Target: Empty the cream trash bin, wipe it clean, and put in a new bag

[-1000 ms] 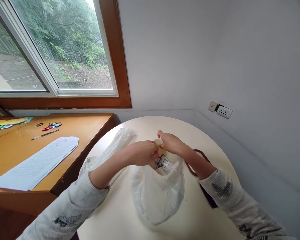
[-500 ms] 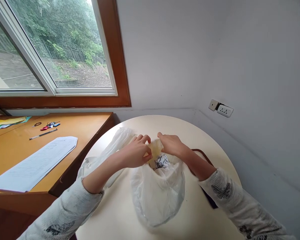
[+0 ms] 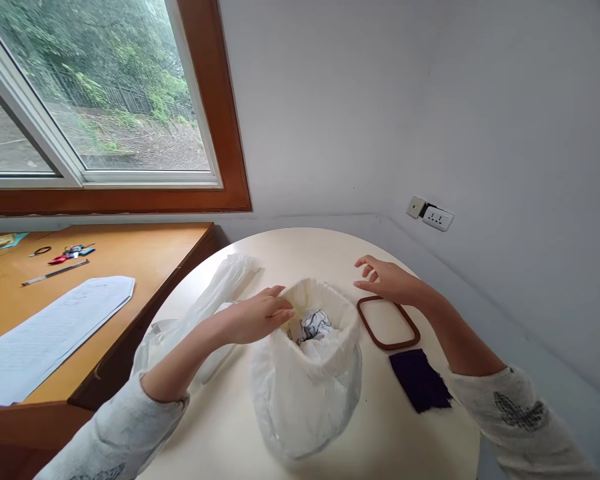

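Note:
A white bin lined with a thin plastic bag (image 3: 305,400) stands on the round table, the bag's edge folded down over its outside. Inside its mouth lies a ball of crumpled paper (image 3: 316,325) with dark lines on it. My left hand (image 3: 260,315) is at the left side of the rim, fingers apart and tips over the edge. To the right of the bin, my right hand (image 3: 387,281) hovers open with loosely bent fingers, holding nothing. Just under it lies a brown rounded frame (image 3: 403,345), with a dark purple cloth (image 3: 420,380) nearer me.
A clear plastic bag (image 3: 215,293) lies left of the bin, partly behind my left arm. The wooden desk (image 3: 145,250) beside the table bears printed sheets (image 3: 65,333), a pen (image 3: 55,273) and keys (image 3: 73,253). Walls and a window close off the far side.
My hands have parted from the bin's far rim. The right has moved right, uncovering the brown frame and cloth; the left has shifted to the left rim. The mouth now shows wider.

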A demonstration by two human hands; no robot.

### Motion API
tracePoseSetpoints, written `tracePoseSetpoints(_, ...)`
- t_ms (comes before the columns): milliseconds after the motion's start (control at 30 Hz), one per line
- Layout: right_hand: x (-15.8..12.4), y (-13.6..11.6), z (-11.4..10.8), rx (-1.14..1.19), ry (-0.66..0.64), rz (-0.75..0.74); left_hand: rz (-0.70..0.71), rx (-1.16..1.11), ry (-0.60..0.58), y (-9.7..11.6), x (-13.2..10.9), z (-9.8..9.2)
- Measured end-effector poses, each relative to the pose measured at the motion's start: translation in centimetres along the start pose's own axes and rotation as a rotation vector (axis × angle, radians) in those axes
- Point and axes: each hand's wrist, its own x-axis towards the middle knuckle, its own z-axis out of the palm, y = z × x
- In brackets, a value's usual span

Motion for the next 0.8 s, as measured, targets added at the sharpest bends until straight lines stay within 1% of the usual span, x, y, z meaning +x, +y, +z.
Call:
tracePoseSetpoints(67, -0.1, 3.1, 0.4, -0.091, -0.008, 0.144, -0.017, -0.071, 0.091, 0.0, -0.6, 0.2)
tracePoseSetpoints(100, -0.2, 4.6, 0.8, -0.139, -0.003, 0.228, -0.027, -0.110, 0.152, 0.2, -1.0, 0.4)
tracePoseSetpoints(167, -0.4, 7.1, 1.7, -0.189, 0.005, 0.343, -0.041, -0.190, 0.279, 0.5, -2.0, 1.0)
tracePoseSetpoints(233, -0.6, 9.0, 2.8, -0.204, -0.010, 0.411, -0.053, -0.268, 0.381, 0.9, -2.8, 1.9)
tracePoseSetpoints(300, -0.9, 10.1, 3.8, -0.206, -0.034, 0.451, -0.065, -0.348, 0.414, 1.2, -3.4, 3.3)
tracePoseSetpoints(400, -1.0, 11.0, 5.2, -0.196, -0.046, 0.461, -0.090, -0.460, 0.413, 1.6, -3.5, 5.7)
tracePoseSetpoints(467, -1.0, 11.2, 5.8, -0.181, -0.040, 0.451, -0.118, -0.514, 0.443, 2.0, -3.2, 7.2)
tracePoseSetpoints(567, -0.6, 11.5, 5.7, -0.151, -0.023, 0.440, -0.181, -0.551, 0.505, 2.5, -2.3, 8.7)
tracePoseSetpoints(633, -0.4, 11.5, 4.9, -0.136, 0.009, 0.439, -0.209, -0.547, 0.538, 2.6, -1.7, 9.2)
tracePoseSetpoints(700, -0.2, 11.2, 3.5, -0.124, 0.059, 0.437, -0.200, -0.528, 0.560, 2.3, -1.3, 9.4)
tracePoseSetpoints(800, -0.2, 9.2, 1.0, -0.096, 0.126, 0.415, -0.161, -0.476, 0.535, 1.5, -0.9, 9.4)
